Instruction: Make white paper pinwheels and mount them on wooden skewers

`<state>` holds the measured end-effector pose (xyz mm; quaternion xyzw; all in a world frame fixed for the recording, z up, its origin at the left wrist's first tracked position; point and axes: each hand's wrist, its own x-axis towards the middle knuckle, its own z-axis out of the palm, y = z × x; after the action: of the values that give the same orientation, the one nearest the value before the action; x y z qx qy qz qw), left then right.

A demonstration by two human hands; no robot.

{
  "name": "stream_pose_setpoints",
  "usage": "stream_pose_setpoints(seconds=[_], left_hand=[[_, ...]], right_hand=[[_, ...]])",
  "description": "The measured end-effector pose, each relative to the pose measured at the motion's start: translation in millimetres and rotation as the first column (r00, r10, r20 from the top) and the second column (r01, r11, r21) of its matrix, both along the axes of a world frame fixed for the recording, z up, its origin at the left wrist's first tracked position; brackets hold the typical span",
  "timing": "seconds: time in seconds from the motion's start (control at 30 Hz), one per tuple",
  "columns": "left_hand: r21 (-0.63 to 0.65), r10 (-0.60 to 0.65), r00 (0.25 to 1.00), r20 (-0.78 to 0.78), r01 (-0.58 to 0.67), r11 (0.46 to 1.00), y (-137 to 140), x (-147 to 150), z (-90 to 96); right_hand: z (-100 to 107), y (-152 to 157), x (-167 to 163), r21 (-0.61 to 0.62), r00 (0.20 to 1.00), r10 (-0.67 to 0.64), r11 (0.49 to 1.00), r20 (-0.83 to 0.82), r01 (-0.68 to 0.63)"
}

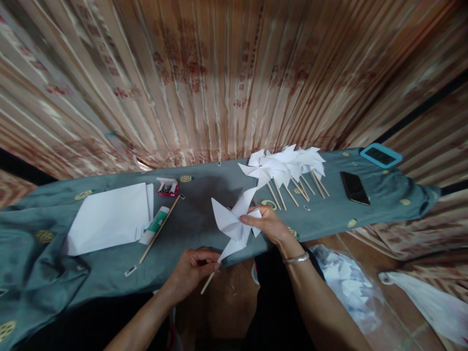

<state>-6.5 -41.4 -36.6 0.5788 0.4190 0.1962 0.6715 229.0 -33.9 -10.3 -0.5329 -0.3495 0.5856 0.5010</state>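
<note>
A white paper pinwheel point(234, 226) on a thin wooden stick point(207, 283) is held between my two hands, over the table's front edge. My left hand point(199, 265) pinches the stick close to the pinwheel's lower blade tip; the stick's end pokes out below the fingers. Up at the blades, my right hand point(268, 222) grips the pinwheel, its thumb lying near the centre and the other fingers mostly hidden behind the paper. Beyond my right hand several white pinwheels point(281, 168) lie overlapping, their wooden sticks pointing toward me.
On the green tablecloth point(197, 214) lie white paper sheets point(109, 217), a green-and-white glue tube point(158, 222), a loose stick point(161, 228) and a small red box point(168, 187). A phone point(354, 187) and a blue-framed tablet point(380, 155) rest right. A plastic bag point(347, 282) of paper sits on the floor.
</note>
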Motion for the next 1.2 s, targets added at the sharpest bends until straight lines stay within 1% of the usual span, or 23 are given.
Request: stream_pose_setpoints(seconds=[0.1, 0.2, 0.3, 0.37, 0.47, 0.57, 0.67, 0.77, 0.87, 0.97, 1.03, 1.1, 1.13, 1.2], left_hand=[[-0.014, -0.001, 1.0, -0.003, 0.001, 1.0, -0.2, -0.4, 0.5], [-0.024, 0.019, 1.0, -0.006, -0.019, 1.0, 0.4, 0.9, 5.1], [-0.068, 0.043, 0.999, 0.017, -0.042, 0.997, 1.9, 3.7, 10.6], [-0.118, 0.067, 0.996, 0.054, -0.061, 0.991, 3.1, 5.4, 12.8], [-0.167, 0.117, 0.988, 0.097, -0.1, 0.981, 5.4, 6.2, 14.2], [-0.166, 0.152, 0.984, 0.097, -0.134, 0.977, 8.8, 4.7, 15.8], [-0.145, 0.215, 0.973, 0.082, -0.202, 0.969, 13.4, 2.8, 19.3], [-0.109, 0.287, 0.954, 0.085, -0.278, 0.954, 17.8, 3.0, 22.5], [-0.099, 0.332, 0.938, 0.105, -0.322, 0.942, 20.6, 5.5, 23.2], [-0.094, 0.37, 0.922, 0.113, -0.36, 0.928, 21.8, 8.8, 21.8], [-0.082, 0.389, 0.914, 0.114, -0.381, 0.921, 22.0, 10.9, 20.3], [-0.064, 0.395, 0.91, 0.124, -0.389, 0.919, 22.2, 12.8, 18.8], [-0.052, 0.392, 0.911, 0.129, -0.389, 0.92, 22.4, 13.6, 18.2], [-0.034, 0.388, 0.912, 0.135, -0.387, 0.921, 22.8, 14.7, 17.4]], right_hand=[[-2.1, 0.4, -0.3, -0.003, 1.0, 0.011, 1.0, -0.003, -0.011], [-2.7, 1.9, -0.3, 0.006, 1.0, 0.015, 1.0, 0.003, -0.015], [-2.1, 3.5, 1.1, -0.003, 0.999, 0.048, 0.999, 0.006, -0.048], [-1.2, 4.1, 3.0, 0.023, 0.998, 0.063, 0.998, -0.006, -0.062], [0.4, 4.1, 5.5, 0.097, 0.997, 0.044, 0.995, -0.066, -0.038], [2.2, 4.0, 6.6, 0.105, 0.991, 0.001, 0.994, -0.136, 0.013], [3.6, 4.1, 6.5, 0.085, 0.986, -0.053, 0.994, -0.157, 0.067], [3.7, 4.5, 5.9, 0.103, 0.988, -0.075, 0.991, -0.135, 0.089], [1.4, 5.1, 2.7, 0.114, 0.995, -0.07, 0.99, -0.075, 0.079], [-3.2, 3.9, -7.1, 0.103, 0.999, -0.016, 0.995, -0.041, 0.02], [-6.1, 1.0, -18.2, 0.101, 0.998, 0.046, 0.994, -0.043, -0.042], [-7.7, -3.4, -30.8, 0.101, 0.986, 0.157, 0.983, -0.06, -0.151], [-7.8, -5.8, -36.3, 0.103, 0.97, 0.235, 0.968, -0.067, -0.228], [-6.5, -10.1, -42.7, 0.096, 0.918, 0.388, 0.92, -0.079, -0.381]])
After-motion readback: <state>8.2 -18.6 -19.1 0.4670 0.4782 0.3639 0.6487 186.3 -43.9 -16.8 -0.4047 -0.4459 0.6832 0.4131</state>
